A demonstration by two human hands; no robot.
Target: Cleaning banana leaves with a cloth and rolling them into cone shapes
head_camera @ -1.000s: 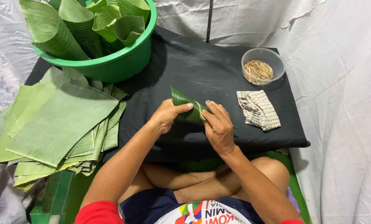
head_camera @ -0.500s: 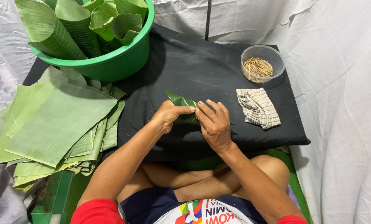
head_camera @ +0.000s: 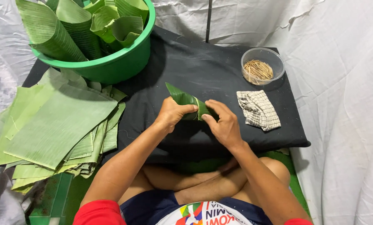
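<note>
A dark green banana leaf piece [head_camera: 182,98], rolled into a small cone, is held over the black cloth-covered board [head_camera: 203,62]. My left hand [head_camera: 172,114] grips its lower left side with the thumb across the fold. My right hand [head_camera: 224,123] pinches its right edge with thumb and fingers. The cone's pointed tip sticks out up and to the left of my hands.
A green plastic basin [head_camera: 124,62] full of rolled leaf cones stands at the back left. A stack of flat banana leaf sheets [head_camera: 57,125] lies to the left. A clear bowl of thin wooden sticks [head_camera: 261,66] and a checked cloth [head_camera: 258,109] sit at the right. White sheeting surrounds everything.
Both hands have turned and tightened the leaf; it now forms a narrower cone with its tip pointing up-left.
</note>
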